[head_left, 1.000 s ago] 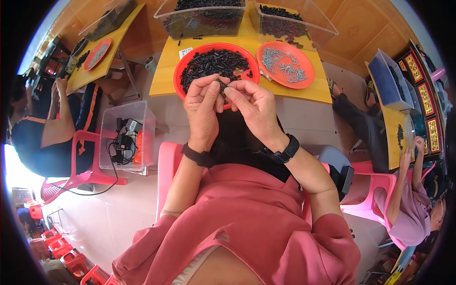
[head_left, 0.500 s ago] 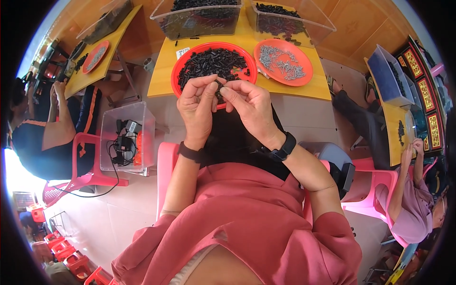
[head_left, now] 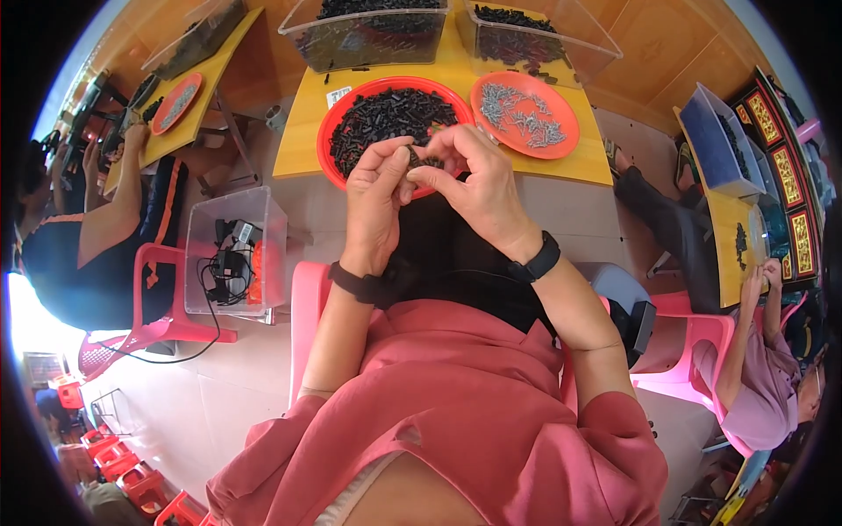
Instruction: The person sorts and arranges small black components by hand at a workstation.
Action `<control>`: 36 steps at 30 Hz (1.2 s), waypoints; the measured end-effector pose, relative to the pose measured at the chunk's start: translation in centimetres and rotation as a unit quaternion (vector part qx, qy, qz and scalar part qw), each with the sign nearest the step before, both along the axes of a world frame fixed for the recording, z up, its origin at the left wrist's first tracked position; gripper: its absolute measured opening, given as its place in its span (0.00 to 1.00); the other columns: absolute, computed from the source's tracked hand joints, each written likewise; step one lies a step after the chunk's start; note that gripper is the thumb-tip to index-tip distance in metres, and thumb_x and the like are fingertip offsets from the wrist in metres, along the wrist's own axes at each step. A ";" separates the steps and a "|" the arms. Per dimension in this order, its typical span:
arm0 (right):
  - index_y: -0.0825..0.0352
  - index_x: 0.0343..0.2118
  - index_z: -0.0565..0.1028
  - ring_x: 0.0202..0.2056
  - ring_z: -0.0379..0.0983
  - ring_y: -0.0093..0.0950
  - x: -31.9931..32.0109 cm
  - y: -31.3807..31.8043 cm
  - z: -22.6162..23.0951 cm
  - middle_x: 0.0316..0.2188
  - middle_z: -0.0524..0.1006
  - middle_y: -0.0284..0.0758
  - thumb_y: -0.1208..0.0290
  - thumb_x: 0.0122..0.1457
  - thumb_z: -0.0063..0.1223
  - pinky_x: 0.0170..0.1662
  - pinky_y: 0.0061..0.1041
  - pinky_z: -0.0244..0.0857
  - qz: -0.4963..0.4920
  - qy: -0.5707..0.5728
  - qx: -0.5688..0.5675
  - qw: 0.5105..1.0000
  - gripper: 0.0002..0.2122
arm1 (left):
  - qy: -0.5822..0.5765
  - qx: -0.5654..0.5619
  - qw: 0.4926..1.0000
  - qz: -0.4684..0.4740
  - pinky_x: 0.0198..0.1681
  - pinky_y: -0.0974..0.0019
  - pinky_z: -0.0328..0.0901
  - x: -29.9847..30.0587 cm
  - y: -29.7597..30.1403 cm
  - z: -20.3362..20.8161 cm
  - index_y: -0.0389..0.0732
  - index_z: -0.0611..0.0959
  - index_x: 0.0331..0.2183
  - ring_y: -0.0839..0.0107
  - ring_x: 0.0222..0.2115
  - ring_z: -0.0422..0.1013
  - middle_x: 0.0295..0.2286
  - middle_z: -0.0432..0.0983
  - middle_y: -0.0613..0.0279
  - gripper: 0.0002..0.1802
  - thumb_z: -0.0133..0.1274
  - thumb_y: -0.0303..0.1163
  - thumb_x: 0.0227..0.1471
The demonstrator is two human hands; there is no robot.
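Both hands meet just above the near rim of a round red basin [head_left: 322,145], which is heaped with small black pieces [head_left: 386,118]. My left hand [head_left: 375,197] pinches a small dark piece [head_left: 424,161] between thumb and fingertips. From the other side my right hand [head_left: 487,188] closes its bent fingers and thumb on it too. The fingers partly cover the piece, so its exact kind cannot be made out. Right of the basin lies an orange-red plate [head_left: 517,138] with many small grey screw-like parts [head_left: 542,131].
Clear plastic bins [head_left: 368,48] of black pieces stand at the back of the yellow table [head_left: 294,149]. A bin with cables [head_left: 232,263] sits on the left. Co-workers work at the left table [head_left: 189,127] and the right table [head_left: 728,254].
My right hand has shifted slightly right and its fingers are more bent. More of the dark piece shows between my hands. The left co-worker's hand has moved toward their plate.
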State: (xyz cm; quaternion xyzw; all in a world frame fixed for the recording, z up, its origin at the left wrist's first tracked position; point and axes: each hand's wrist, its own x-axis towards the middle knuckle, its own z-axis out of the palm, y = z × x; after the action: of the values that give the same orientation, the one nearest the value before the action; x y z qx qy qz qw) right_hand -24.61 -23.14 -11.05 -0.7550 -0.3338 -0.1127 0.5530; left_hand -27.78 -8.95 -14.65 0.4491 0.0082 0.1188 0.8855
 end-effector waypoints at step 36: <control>0.68 0.17 0.70 0.18 0.68 0.45 2.6 -4.7 4.1 0.13 0.71 0.43 0.53 0.49 0.54 0.23 0.38 0.61 0.155 -0.168 -0.437 0.870 0.20 | 0.070 0.186 0.949 -0.246 0.25 0.80 0.57 -1.1 -2.0 -0.7 0.40 0.79 0.30 0.85 0.22 0.63 0.21 0.70 0.74 0.13 0.48 0.40 0.58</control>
State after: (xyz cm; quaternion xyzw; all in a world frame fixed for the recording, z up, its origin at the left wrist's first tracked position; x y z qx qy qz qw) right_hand -22.06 -27.86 -6.98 -0.8279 -0.5494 0.0070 0.1126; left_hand -28.84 -10.90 -15.34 0.6009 -0.0625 -0.1352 0.7854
